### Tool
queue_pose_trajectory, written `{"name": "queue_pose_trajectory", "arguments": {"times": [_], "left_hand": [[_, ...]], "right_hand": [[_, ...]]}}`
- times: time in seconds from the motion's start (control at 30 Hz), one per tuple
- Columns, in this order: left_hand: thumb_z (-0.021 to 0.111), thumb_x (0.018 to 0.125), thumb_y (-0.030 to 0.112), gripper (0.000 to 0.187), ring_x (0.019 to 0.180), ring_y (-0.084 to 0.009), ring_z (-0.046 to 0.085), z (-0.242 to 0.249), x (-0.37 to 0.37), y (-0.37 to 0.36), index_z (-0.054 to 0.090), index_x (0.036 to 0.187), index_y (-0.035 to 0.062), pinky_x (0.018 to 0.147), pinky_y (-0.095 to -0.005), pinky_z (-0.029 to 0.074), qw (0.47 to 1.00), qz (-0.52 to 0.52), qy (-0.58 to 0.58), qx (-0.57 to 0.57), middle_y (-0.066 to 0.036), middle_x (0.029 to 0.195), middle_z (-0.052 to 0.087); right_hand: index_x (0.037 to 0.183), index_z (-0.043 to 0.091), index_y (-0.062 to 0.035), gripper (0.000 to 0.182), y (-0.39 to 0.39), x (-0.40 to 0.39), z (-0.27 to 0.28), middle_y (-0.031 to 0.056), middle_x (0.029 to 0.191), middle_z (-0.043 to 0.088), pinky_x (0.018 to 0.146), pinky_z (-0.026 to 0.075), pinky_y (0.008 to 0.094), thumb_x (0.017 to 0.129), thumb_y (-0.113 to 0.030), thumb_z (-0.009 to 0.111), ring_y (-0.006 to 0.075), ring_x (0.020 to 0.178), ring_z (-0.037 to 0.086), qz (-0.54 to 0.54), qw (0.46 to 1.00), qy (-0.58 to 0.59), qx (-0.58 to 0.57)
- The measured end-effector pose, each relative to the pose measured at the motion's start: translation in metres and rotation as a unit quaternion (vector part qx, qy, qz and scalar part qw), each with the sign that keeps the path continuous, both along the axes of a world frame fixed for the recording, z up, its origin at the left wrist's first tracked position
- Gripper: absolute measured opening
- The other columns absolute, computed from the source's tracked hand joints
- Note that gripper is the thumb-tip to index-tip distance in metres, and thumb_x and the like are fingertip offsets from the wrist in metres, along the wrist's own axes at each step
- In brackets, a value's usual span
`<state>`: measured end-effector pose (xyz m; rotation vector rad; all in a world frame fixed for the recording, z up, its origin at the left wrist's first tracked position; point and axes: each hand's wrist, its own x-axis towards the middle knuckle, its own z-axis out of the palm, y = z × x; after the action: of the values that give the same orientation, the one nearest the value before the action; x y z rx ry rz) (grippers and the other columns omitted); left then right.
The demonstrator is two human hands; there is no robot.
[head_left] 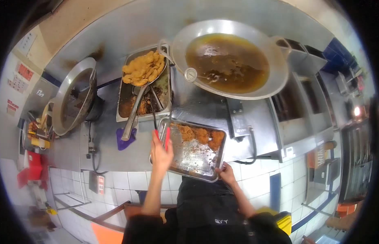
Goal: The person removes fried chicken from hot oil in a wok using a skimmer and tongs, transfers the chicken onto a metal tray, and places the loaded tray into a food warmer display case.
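My left hand (162, 157) is closed around tongs (167, 139) with red handles. Their dark arms reach up toward a deep metal pan (123, 113) that has brown crumbs in it; whether the tips grip anything I cannot make out. The fingers of my right hand (227, 174) pinch the near right corner of a shallow metal tray (185, 159). Along the tray's far side lie a few breaded, fried pieces (201, 136). Over the deep pan rests a long-handled strainer (134, 114), heaped with golden fried pieces (144, 68).
A large wok of oil (228, 65) with a dial thermometer (190, 75) stands beyond the tray. Another wok (73, 97) is at the left. A purple cloth (125, 139) lies by the strainer's handle. Steel bins (293, 110) are set into the counter at right.
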<state>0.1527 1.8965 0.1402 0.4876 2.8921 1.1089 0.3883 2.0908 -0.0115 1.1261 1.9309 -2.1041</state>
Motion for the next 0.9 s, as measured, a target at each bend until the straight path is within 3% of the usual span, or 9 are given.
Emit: {"name": "queue_pose_trajectory", "arguments": {"times": [0.03,0.1,0.13,0.17,0.2,0.27,0.5,0.67,0.9], "left_hand": [[0.059,0.091,0.024,0.069,0.11,-0.0427,0.057,0.0,0.031,-0.007,0.026,0.144,-0.0066,0.097,-0.0453,0.045,0.999,-0.013,0.016,0.03,-0.03,0.128,0.051],[0.058,0.093,0.025,0.067,0.113,-0.0355,0.056,-0.002,0.093,-0.019,0.026,0.143,-0.007,0.101,-0.0417,0.042,0.975,0.002,-0.145,0.17,-0.025,0.126,0.054],[0.055,0.096,0.025,0.062,0.095,-0.0235,0.062,-0.028,0.116,-0.031,0.028,0.145,-0.0018,0.082,-0.0371,0.053,0.988,-0.032,-0.064,0.136,-0.018,0.114,0.059],[0.054,0.097,0.025,0.056,0.07,-0.0124,0.06,-0.01,0.137,-0.034,0.032,0.145,0.0057,0.055,-0.03,0.051,0.895,0.076,-0.392,0.198,-0.011,0.097,0.059],[0.053,0.098,0.029,0.051,0.054,-0.0046,0.046,-0.016,0.152,-0.036,0.037,0.143,0.0106,0.039,-0.0235,0.037,0.864,0.078,-0.41,0.282,-0.005,0.088,0.054],[0.054,0.097,0.035,0.045,0.052,-0.0056,0.041,-0.027,0.167,-0.046,0.045,0.134,0.0097,0.04,-0.0222,0.035,0.763,0.125,-0.515,0.369,-0.002,0.089,0.054],[0.055,0.096,0.035,0.033,0.05,-0.0067,0.039,-0.081,0.126,-0.039,0.052,0.114,0.0074,0.04,-0.0201,0.03,0.642,0.134,-0.559,0.507,-0.004,0.096,0.059],[0.054,0.097,0.028,0.028,0.049,-0.006,0.038,-0.107,0.118,-0.046,0.051,0.117,0.0091,0.039,-0.0191,0.029,0.664,0.112,-0.538,0.507,-0.004,0.095,0.057],[0.05,0.099,0.022,0.046,0.047,-0.0051,0.036,-0.045,0.137,-0.09,0.039,0.142,0.0117,0.038,-0.0178,0.029,0.736,0.018,-0.558,0.382,-0.004,0.096,0.051]], "right_hand": [[0.111,0.059,0.0007,0.028,0.0,0.002,-0.003,0.0019,0.066,0.06,0.042,0.043,0.0244,0.086,-0.008,0.068,0.0087,0.049,0.053,0.001,1.0,-0.007,0.019],[0.111,0.059,0.0008,0.028,-0.001,0.0,-0.006,0.0019,0.067,0.06,0.042,0.042,0.0244,0.085,-0.009,0.069,0.0085,0.049,0.053,0.003,0.999,-0.011,0.03],[0.111,0.06,0.0007,0.029,0.0,-0.003,0.002,0.0018,0.067,0.06,0.043,0.042,0.0241,0.085,-0.009,0.069,0.0082,0.05,0.053,0.004,1.0,0.001,0.022],[0.111,0.06,0.0006,0.029,-0.001,0.0,0.005,0.0016,0.067,0.06,0.043,0.041,0.0238,0.085,-0.009,0.069,0.0079,0.051,0.053,0.003,1.0,0.011,0.014],[0.111,0.06,0.0006,0.029,-0.004,0.005,-0.007,0.0016,0.067,0.06,0.043,0.041,0.0238,0.085,-0.009,0.069,0.0079,0.051,0.053,0.003,1.0,0.008,0.01],[0.111,0.06,-0.0003,0.028,-0.003,0.002,-0.012,0.0005,0.065,0.059,0.044,0.04,0.0238,0.085,-0.01,0.069,0.0069,0.051,0.051,0.014,0.995,0.045,0.085],[0.106,0.061,-0.0009,0.023,-0.006,0.004,-0.013,-0.001,0.063,0.056,0.046,0.04,0.0239,0.085,-0.011,0.068,0.0065,0.05,0.049,-0.015,0.998,0.044,0.042],[0.103,0.062,-0.0011,0.021,-0.01,0.002,-0.002,-0.0007,0.061,0.056,0.046,0.041,0.0239,0.085,-0.011,0.068,0.0064,0.05,0.05,-0.024,0.996,0.052,0.071],[0.107,0.063,-0.001,0.024,-0.024,0.006,-0.02,-0.0004,0.06,0.056,0.046,0.039,0.0241,0.085,-0.01,0.068,0.0063,0.051,0.05,-0.04,0.995,0.005,0.091]]}}
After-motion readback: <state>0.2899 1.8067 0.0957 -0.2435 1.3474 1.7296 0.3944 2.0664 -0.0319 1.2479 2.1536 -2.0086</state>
